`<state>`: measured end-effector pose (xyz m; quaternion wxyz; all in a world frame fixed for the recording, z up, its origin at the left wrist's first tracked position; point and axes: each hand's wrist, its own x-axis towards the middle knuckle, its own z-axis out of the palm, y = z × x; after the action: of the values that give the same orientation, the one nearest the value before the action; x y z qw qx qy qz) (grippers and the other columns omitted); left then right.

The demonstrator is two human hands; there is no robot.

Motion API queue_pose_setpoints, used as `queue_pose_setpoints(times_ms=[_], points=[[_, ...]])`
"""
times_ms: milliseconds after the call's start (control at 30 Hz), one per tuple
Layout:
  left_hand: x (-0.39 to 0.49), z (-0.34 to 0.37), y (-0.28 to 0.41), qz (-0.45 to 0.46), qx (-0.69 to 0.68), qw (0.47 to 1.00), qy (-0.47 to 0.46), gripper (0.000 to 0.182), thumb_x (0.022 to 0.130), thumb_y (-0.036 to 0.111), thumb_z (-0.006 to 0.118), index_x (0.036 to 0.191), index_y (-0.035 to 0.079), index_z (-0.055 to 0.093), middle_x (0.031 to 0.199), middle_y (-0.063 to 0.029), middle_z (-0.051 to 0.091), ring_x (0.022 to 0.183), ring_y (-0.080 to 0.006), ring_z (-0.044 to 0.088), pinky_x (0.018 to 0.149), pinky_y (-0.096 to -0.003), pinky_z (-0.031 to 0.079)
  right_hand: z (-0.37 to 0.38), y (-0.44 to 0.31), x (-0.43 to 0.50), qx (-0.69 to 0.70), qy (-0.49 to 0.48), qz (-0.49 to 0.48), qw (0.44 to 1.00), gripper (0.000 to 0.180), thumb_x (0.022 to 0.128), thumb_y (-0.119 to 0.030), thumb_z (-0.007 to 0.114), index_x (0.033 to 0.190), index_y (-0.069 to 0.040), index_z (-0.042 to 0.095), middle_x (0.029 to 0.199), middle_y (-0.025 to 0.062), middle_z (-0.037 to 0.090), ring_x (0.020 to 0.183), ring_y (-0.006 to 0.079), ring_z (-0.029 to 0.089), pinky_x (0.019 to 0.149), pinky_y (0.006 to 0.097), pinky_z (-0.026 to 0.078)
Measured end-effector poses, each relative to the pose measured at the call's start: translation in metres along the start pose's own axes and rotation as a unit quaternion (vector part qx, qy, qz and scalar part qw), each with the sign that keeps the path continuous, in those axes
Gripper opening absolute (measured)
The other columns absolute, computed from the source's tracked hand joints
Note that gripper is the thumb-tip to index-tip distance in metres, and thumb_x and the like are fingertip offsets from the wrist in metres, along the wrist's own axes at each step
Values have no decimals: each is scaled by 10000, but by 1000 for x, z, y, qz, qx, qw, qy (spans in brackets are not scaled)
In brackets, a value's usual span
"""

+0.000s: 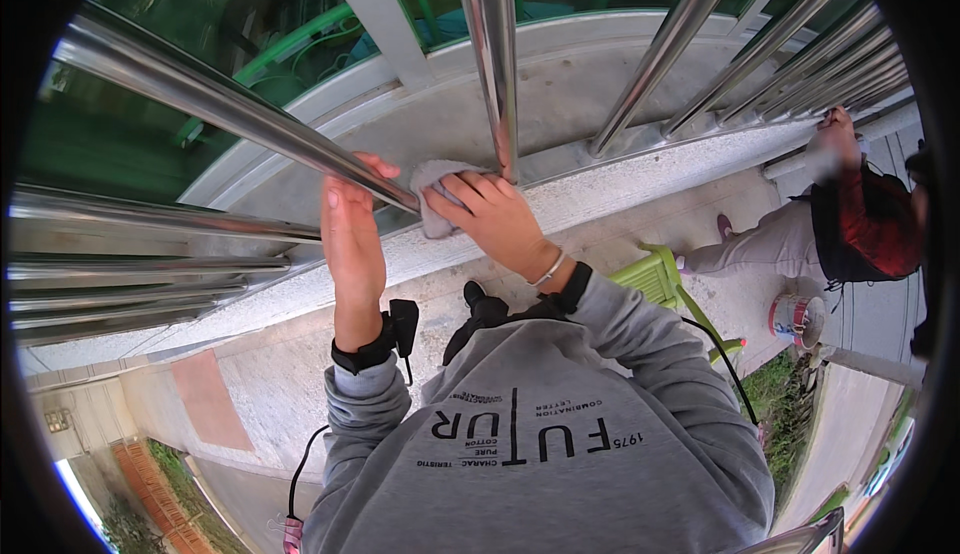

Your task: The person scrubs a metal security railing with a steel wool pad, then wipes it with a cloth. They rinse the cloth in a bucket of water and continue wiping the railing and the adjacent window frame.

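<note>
My right hand (491,220) presses a grey cloth (435,179) down at the foot of the window bars, on the ledge between two of them. The cloth is bunched under the fingers and touches the lower end of a shiny steel bar (300,137). Around that same bar, a little higher, my left hand (354,246) is curled, its fingertips showing on the far side. Another upright steel bar (487,51) rises just beyond my right hand. Below the bars runs a rough white ledge (562,205).
A green plastic stool (652,276) stands to my right. Farther right a person (840,209) has a hand at the bars, near a paint-stained bucket (796,320). Behind the bars are window panes and a green metal frame (300,40). Several more bars continue on both sides.
</note>
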<state>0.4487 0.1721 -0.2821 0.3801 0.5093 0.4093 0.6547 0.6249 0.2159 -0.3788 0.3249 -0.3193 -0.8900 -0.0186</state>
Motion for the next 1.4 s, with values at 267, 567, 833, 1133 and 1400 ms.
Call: queue_pose_setpoints(times_ms=[267, 567, 833, 1133, 1400], points=[[-2, -21, 26, 32, 146, 987, 60, 609, 1080, 452, 225, 1243, -32, 554, 1268, -195, 604, 1246, -307, 541, 1114, -443, 344, -83, 0, 7, 429, -20, 195, 882, 579, 741, 60, 537, 1297, -86, 606, 1212, 142, 542, 1143, 360, 541, 1007, 397, 449], [-17, -36, 78, 205, 109, 959, 165, 545, 1081, 420, 253, 1092, -30, 561, 1058, -198, 644, 1040, -326, 633, 995, -464, 468, -24, -58, 85, 410, 123, 80, 900, 749, 751, 60, 629, 1452, -87, 409, 1486, 222, 340, 1271, 453, 468, 998, 437, 467], [-21, -45, 81, 235, 89, 935, 251, 488, 1077, 400, 296, 1023, -12, 553, 972, -178, 621, 907, -279, 628, 895, -404, 487, 0, -35, 18, 255, -40, 125, 958, 774, 784, 82, 604, 1490, -107, 350, 1251, 245, 485, 1040, 441, 565, 902, 467, 494], [-15, -47, 103, 324, 69, 905, 266, 455, 1080, 349, 272, 948, -2, 530, 878, -156, 580, 801, -245, 592, 775, -361, 493, -213, -66, 271, 234, 390, -218, 864, 743, 760, 86, 572, 1454, -148, 447, 1423, 215, 394, 1223, 430, 449, 1044, 455, 394], [-23, -57, 105, 333, 83, 893, 290, 475, 1086, 354, 236, 885, 23, 512, 819, -151, 567, 751, -229, 563, 747, -346, 471, -104, -79, 186, 258, 306, -53, 915, 561, 823, -121, 687, 1355, -146, 512, 1310, 179, 496, 1093, 326, 567, 934, 369, 480]])
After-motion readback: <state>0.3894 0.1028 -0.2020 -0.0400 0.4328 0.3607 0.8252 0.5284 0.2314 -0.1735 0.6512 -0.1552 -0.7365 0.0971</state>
